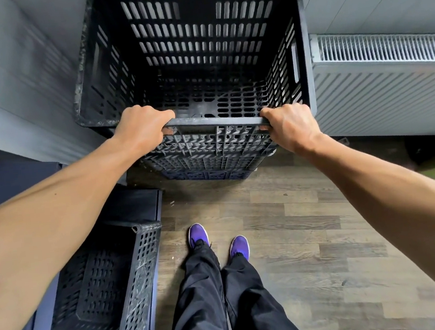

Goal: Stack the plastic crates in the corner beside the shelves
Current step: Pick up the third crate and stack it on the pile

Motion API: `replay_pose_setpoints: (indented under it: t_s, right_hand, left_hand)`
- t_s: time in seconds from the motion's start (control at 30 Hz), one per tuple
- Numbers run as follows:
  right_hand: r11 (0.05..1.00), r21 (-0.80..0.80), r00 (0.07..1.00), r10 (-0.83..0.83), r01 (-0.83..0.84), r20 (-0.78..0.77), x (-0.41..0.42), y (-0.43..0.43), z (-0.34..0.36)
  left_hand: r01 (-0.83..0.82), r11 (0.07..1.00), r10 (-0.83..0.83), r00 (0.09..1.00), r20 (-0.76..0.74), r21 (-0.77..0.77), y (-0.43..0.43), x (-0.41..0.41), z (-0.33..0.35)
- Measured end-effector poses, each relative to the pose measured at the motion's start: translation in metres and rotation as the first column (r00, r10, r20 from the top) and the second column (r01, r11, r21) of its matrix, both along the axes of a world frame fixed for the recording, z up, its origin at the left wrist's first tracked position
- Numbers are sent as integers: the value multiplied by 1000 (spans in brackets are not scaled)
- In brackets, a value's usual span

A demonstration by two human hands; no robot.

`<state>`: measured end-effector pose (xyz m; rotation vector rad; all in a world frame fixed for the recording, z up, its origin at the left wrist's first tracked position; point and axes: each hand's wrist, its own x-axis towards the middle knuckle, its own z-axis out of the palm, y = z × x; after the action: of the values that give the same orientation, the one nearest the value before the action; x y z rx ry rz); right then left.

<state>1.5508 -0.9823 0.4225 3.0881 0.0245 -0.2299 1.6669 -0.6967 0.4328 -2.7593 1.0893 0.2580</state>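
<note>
Fingers [165, 116] of the left hand [141, 129] and the right hand [292, 127] are curled over the near rim of the black crate [199, 46], which sits on a lower crate [206, 175] in the corner between wall [16, 77] and radiator [384, 90], so it seems almost placed; another crate [131, 279] waits by the left shelf unit [135, 204].

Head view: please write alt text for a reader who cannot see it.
The left hand and right hand grip the near rim of the top crate on a stack beside a radiator. A second crate lies lower left.
</note>
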Motion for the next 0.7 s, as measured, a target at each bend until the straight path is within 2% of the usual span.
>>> replay_pose_setpoints:
  t_s: [0.3,0.7]
  right_hand:
    - [1000,-8,1000,19,-19,20,13,-6,6]
    - [1000,-4,999,9,-9,-36,11,1,-3]
  left_hand:
    - [5,1000,-3,999,49,-31,1,11,0]
    - [-19,997,20,1000,12,-77,6,10,-5]
